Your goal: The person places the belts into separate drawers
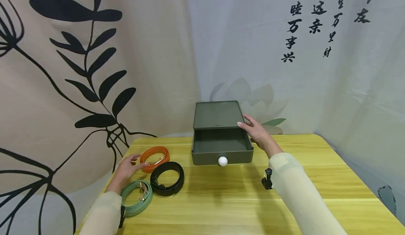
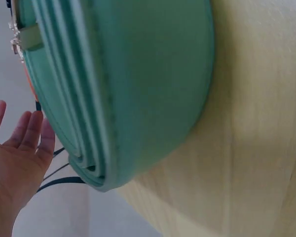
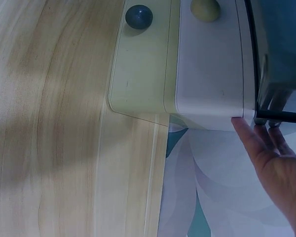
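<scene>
A small drawer cabinet point(image 1: 218, 115) stands at the table's back, its dark grey-green top drawer point(image 1: 235, 157) pulled out, with a white knob. My right hand point(image 1: 257, 133) touches the cabinet's right side near the top, fingers mostly straight. From the side, the right wrist view shows this hand point(image 3: 276, 170) against the upper casing. Over the table's left side, my left hand point(image 1: 128, 168) reaches beside a coiled orange belt point(image 1: 146, 156), fingers loosely extended; contact cannot be told. Close to its wrist lies a coiled green belt point(image 2: 153, 89), with a coiled black belt point(image 1: 180, 178) to the right.
Below the dark drawer, the right wrist view shows a whitish drawer point(image 3: 209, 64) with a yellowish knob and a cream drawer point(image 3: 143, 79) with a dark knob. A printed curtain point(image 1: 152, 69) hangs behind the wooden table point(image 1: 221, 207).
</scene>
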Motion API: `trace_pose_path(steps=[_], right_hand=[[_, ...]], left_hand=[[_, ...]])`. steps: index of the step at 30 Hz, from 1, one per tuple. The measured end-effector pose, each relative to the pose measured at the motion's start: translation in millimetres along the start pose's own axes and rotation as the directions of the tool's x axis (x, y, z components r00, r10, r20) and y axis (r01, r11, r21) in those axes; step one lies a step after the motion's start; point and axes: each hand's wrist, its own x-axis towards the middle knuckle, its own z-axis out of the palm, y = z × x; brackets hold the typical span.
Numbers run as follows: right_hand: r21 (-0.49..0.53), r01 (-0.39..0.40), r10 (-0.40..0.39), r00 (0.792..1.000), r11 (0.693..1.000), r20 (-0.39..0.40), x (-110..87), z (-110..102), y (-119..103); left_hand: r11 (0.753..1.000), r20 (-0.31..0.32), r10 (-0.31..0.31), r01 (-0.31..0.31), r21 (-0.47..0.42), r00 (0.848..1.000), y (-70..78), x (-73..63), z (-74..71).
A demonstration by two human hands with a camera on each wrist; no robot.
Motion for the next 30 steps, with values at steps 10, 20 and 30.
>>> trace_pose_path(steps=[10,20,30], right_hand=[[-0.016,0.008,-0.008,1.0,1.0,0.004,1.0,-1,2],[-0.006,0.01,-0.01,1.0,1.0,0.0,0.9,0,1],[0.004,0.002,-0.002,1.0,1.0,0.0,1.0,-1,1]], left_hand=[[1.0,0.061,-0.011,0.011,0.004,0.998,-15.1,9.2,4.9],[1.0,0.099,0.0,0.003,-0.024,0.995,-12.0,9.5,10.5],[1.0,0.101,-0.009,0.01,-0.011,0.995,-14.2,15.0,14.3]])
